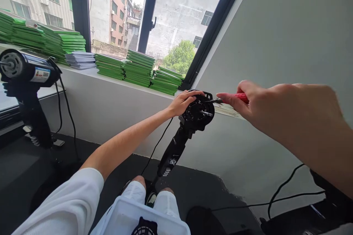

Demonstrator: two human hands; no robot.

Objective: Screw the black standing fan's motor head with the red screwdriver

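the left hand [183,102] gripped the blower's open motor head [199,111]; the right hand [248,104] held a red screwdriver [239,97], whose tip could slip off.

Small assembly workshop: part-built blowers [24,71], stacked green cartons [138,68] on the windowsill.

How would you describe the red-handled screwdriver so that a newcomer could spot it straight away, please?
Start at the big window with stacks of green booklets on its sill, then drop to the black handheld tool that the left hand steadies by its round head. The screwdriver is pinched in the right hand, tip at that head. Its red handle is the only red thing nearby.
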